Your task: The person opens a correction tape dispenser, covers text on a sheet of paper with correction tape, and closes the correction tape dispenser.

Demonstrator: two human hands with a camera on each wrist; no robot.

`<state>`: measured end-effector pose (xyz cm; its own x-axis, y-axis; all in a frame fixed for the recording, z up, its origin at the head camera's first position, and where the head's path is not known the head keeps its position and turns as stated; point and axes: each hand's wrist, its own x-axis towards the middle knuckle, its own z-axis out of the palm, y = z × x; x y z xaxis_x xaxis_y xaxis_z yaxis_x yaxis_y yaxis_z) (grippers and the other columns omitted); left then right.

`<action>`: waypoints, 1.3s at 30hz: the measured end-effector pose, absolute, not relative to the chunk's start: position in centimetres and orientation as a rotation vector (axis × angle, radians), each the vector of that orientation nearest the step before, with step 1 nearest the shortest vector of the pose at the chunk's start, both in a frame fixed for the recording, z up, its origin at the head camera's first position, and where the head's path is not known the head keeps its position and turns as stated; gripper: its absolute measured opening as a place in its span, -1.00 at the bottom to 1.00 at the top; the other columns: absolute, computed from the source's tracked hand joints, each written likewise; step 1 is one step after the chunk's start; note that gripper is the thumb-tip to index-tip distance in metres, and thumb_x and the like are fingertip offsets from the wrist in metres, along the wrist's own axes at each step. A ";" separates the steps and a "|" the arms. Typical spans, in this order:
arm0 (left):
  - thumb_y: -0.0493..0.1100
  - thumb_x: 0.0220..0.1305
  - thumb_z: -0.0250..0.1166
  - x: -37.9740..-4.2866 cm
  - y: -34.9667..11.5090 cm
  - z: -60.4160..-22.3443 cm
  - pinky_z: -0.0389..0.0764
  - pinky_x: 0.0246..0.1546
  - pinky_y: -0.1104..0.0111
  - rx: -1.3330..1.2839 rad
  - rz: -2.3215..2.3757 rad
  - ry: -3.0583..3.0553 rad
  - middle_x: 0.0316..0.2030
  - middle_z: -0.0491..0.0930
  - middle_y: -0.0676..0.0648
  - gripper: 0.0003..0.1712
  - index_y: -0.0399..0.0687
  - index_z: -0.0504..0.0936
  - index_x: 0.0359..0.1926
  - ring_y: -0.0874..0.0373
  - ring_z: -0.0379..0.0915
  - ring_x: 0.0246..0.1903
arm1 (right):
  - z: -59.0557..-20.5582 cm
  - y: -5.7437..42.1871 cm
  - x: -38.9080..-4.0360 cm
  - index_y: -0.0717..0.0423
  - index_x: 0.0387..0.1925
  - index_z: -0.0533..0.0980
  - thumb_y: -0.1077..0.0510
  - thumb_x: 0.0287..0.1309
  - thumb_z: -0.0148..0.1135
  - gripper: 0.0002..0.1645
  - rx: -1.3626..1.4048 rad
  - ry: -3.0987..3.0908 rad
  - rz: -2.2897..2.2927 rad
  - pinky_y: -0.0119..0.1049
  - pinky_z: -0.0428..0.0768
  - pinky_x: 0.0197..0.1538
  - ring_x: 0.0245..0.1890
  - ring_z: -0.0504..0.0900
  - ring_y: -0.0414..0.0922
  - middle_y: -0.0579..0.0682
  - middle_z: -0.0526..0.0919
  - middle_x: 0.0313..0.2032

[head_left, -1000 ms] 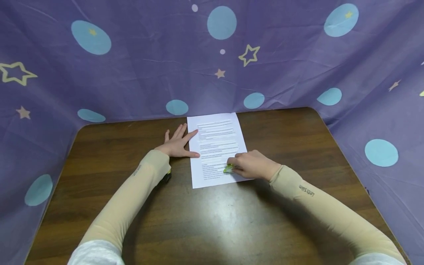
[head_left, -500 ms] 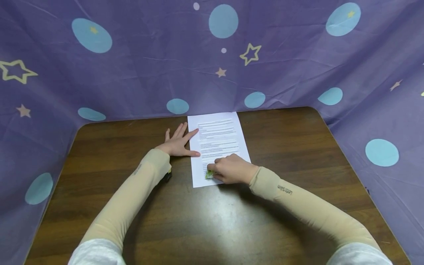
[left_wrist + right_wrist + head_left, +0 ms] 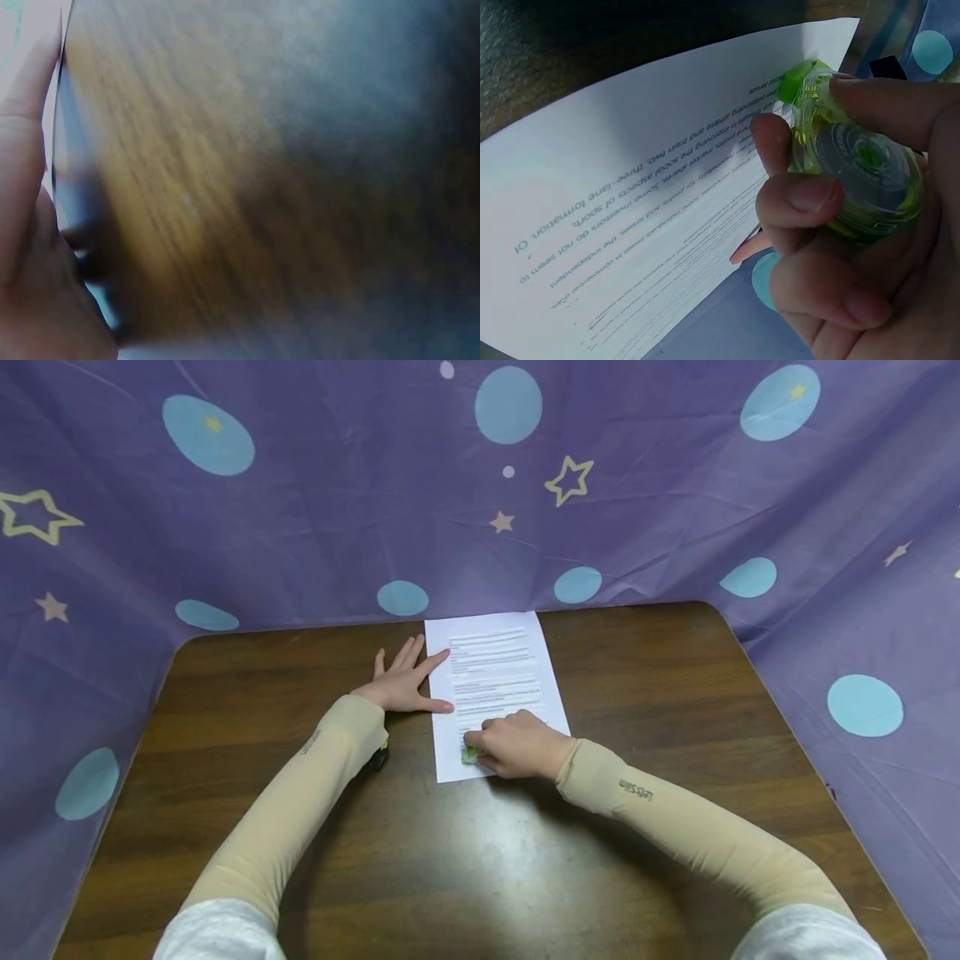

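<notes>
A white sheet of paper (image 3: pixel 446 760) with printed lines lies near the far edge of the table. My left hand (image 3: pixel 405 687) rests with spread fingers over the sheet's left edge, thumb and index finger on the paper. Over the lower left part of the text, my right hand (image 3: pixel 521 745) grips a green see-through correction tape (image 3: pixel 866 169). Its round reel shows between thumb and curled fingers in the right wrist view. The green tip cap (image 3: pixel 799 82) of the dispenser is right at the start of a printed line. Whitish bands cover parts of the text higher up.
The brown wooden table (image 3: pixel 360 868) reaches toward the person. A purple curtain (image 3: pixel 315 527) with blue dots and stars stands along the back and both sides. In the left wrist view, blurred wood grain fills most of the picture.
My right hand has slid left across the lower lines with the correction tape, most of it in the first half second. The left hand stays in place on the sheet.
</notes>
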<state>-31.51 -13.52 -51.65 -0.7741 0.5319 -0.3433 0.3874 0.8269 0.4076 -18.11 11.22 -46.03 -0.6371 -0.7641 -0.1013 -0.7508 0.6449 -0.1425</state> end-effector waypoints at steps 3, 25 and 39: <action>0.71 0.03 0.26 -31.7 -13.6 -51.8 -0.69 0.40 -0.31 0.682 0.425 2.567 0.63 -0.66 -0.15 0.39 0.43 -0.24 0.69 -0.03 -0.80 0.60 | -46.1 11.1 -18.0 -0.02 -0.22 0.57 0.10 0.32 0.36 -0.90 -1.246 2.727 -0.133 -0.05 0.60 -0.50 -0.53 0.62 -0.06 -0.02 0.64 -0.43; 0.66 0.10 0.27 -30.8 -13.1 -49.7 -0.70 0.40 -0.30 0.678 0.436 2.549 0.63 -0.63 -0.22 0.36 0.35 -0.22 0.70 -0.08 -0.78 0.61 | -45.7 11.7 -17.9 -0.02 -0.27 0.61 0.15 0.26 0.41 -0.91 -1.222 2.767 -0.105 -0.05 0.60 -0.51 -0.50 0.66 -0.03 0.00 0.65 -0.47; 0.81 -0.07 0.19 -31.8 -13.5 -51.8 -0.69 0.40 -0.31 0.682 0.412 2.560 0.62 -0.67 -0.16 0.45 0.45 -0.26 0.69 -0.02 -0.81 0.60 | -45.7 13.2 -17.8 -0.04 -0.33 0.58 0.15 0.23 0.42 -0.89 -1.175 2.770 -0.103 -0.06 0.58 -0.53 -0.52 0.62 -0.07 -0.03 0.65 -0.48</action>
<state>-31.85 -13.53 -51.82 -0.7731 0.5288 -0.3504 0.3921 0.8326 0.3913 -17.78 13.20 -45.69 -0.6882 -0.7194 -0.0939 -0.7105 0.6945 -0.1136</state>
